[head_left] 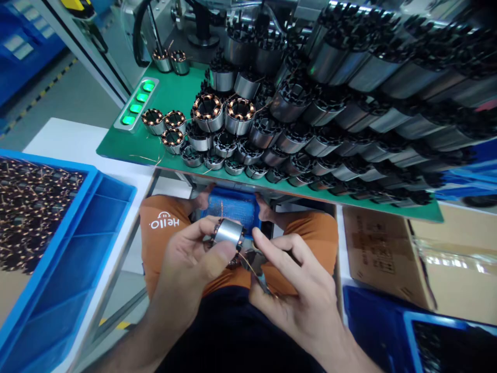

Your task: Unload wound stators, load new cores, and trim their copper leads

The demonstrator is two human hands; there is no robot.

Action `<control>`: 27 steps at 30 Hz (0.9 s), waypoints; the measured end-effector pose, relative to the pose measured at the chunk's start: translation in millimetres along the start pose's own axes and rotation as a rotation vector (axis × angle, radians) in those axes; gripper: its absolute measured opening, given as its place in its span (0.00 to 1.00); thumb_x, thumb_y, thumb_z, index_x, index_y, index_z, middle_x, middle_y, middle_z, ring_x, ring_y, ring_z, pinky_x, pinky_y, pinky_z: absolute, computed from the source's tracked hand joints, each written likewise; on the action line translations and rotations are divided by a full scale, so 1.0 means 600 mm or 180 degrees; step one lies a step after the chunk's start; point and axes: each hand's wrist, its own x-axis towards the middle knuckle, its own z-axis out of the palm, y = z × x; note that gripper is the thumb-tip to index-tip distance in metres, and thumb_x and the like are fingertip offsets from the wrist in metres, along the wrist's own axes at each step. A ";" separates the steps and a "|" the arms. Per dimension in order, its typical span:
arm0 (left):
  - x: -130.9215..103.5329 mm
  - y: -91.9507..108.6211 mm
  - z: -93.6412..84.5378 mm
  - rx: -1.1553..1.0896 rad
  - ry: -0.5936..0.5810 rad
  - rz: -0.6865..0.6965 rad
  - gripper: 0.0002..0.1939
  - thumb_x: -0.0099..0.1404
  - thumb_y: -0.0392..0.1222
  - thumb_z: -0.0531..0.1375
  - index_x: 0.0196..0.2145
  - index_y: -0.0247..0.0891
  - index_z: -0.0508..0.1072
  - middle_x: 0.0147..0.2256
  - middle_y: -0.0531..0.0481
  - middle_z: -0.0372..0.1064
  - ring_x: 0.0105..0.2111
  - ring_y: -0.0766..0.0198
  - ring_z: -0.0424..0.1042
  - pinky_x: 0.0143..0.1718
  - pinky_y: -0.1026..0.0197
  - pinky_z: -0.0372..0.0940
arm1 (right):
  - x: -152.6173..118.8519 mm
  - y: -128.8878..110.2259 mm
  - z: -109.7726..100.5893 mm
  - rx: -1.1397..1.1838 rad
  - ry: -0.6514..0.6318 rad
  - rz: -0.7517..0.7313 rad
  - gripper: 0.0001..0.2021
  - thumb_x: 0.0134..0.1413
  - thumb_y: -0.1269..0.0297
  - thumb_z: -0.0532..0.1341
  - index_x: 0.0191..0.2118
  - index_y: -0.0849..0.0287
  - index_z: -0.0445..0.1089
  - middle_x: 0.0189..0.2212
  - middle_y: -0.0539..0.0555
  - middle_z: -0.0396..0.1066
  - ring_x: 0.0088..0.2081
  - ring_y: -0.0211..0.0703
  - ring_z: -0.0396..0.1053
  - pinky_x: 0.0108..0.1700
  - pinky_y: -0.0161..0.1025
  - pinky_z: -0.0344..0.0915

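Observation:
My left hand (pixel 198 259) is closed round a motor stator (pixel 229 232), a shiny steel ring with black end pieces, held tilted above my lap. A thin copper wire (pixel 247 261) runs from its lower right side toward my right hand (pixel 301 285). The right hand has its thumb and fingers curled round small wire snips (pixel 261 277), mostly hidden by the hand and partly blurred. Its index finger points at the stator's right end. Whether the snips touch the wire, I cannot tell.
A green bench top (pixel 116 145) ahead carries copper-wound stators (pixel 207 111) and stacked rows of black-ended stators (pixel 295 137). Green-lit buttons (pixel 135 108) sit at its left. Blue bins (pixel 104 207) stand left, cardboard boxes (pixel 380 254) right. A blue basket (pixel 233 194) lies below, between my feet.

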 end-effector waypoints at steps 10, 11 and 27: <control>-0.005 -0.014 0.004 0.0017 0.0012 -0.0133 0.09 0.71 0.45 0.76 0.40 0.40 0.84 0.41 0.45 0.80 0.42 0.60 0.78 0.48 0.63 0.77 | 0.005 0.002 -0.002 0.0227 -0.0116 0.0123 0.42 0.70 0.79 0.67 0.81 0.38 0.64 0.45 0.50 0.66 0.40 0.37 0.74 0.37 0.33 0.74; -0.005 -0.016 0.004 0.0001 -0.0006 -0.0157 0.08 0.71 0.45 0.76 0.42 0.40 0.85 0.41 0.45 0.80 0.41 0.61 0.78 0.47 0.64 0.77 | 0.004 0.002 -0.002 0.0239 -0.0113 0.0120 0.42 0.70 0.79 0.67 0.81 0.38 0.64 0.45 0.50 0.66 0.40 0.37 0.74 0.38 0.34 0.74; 0.021 -0.046 -0.005 -0.0303 0.0719 -0.0053 0.23 0.61 0.56 0.82 0.41 0.38 0.83 0.37 0.46 0.81 0.31 0.60 0.80 0.35 0.62 0.80 | 0.017 0.050 0.009 0.0425 -0.0581 0.0310 0.31 0.73 0.69 0.67 0.77 0.44 0.71 0.41 0.50 0.77 0.39 0.36 0.79 0.45 0.30 0.78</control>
